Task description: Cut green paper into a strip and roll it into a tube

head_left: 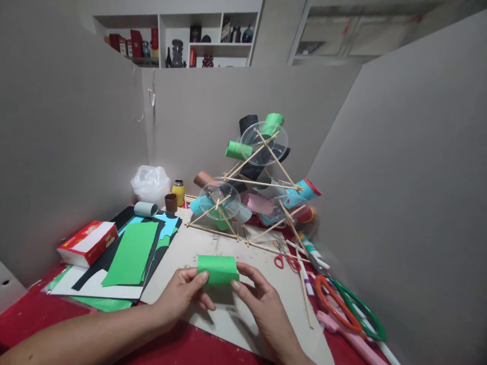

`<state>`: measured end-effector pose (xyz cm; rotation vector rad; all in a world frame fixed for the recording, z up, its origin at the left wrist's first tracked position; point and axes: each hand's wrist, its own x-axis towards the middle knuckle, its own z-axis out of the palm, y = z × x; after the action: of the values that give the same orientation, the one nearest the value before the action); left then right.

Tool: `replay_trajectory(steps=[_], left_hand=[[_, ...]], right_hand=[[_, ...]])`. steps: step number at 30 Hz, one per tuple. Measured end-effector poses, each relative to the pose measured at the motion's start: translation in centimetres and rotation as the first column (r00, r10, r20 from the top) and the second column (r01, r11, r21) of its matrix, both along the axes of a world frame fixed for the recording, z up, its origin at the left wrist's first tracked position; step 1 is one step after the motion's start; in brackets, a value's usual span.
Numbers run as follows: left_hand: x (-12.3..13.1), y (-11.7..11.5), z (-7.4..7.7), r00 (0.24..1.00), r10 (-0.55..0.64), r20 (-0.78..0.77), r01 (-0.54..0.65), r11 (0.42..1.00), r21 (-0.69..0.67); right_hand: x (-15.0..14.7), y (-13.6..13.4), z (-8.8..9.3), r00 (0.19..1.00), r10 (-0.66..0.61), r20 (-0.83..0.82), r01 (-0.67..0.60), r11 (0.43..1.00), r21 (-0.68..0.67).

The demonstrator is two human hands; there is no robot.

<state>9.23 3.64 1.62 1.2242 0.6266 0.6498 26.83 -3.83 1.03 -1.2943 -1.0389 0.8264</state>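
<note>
Between my two hands is a short green paper tube (217, 269), lying sideways above a pale board (167, 274). My left hand (186, 289) grips its left end, thumb in front and fingers at the end and below. At the right end, my right hand (261, 299) pinches it between thumb and fingers. Behind the tube stand wooden-stick frames carrying clear plastic discs: a lower disc (219, 200) and an upper disc (264, 143), with coloured paper tubes around them. A brown tube (205, 179) and a green tube (238, 150) are among these.
To the left are green paper sheets (131, 253), a red tissue pack (87, 243), a grey-blue roll (145, 209), a yellow jar (178, 192) and a white plastic bag (151, 183). Red-handled scissors (286, 261) and large orange-handled scissors (338, 304) lie right. Grey partitions (243, 96) surround the table.
</note>
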Motion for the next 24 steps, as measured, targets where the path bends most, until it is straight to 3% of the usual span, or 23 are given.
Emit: replay_trajectory(steps=[6,13,24], left_hand=[[-0.25,0.36,-0.58,1.0,-0.007,0.023,0.008,0.999,-0.036],[-0.31,-0.04,-0.12,0.998,-0.067,0.009,0.067,0.994,-0.09],[-0.14,-0.07,-0.31,0.992,-0.123,-0.02,0.12,0.985,-0.127]], right_hand=[[-0.02,-0.24,0.59,0.998,-0.044,0.041,0.046,0.998,-0.034],[-0.77,-0.76,0.96,0.984,0.08,-0.157,-0.104,0.983,-0.152],[-0.5,-1.01,0.21,0.973,0.073,-0.22,-0.127,0.961,-0.247]])
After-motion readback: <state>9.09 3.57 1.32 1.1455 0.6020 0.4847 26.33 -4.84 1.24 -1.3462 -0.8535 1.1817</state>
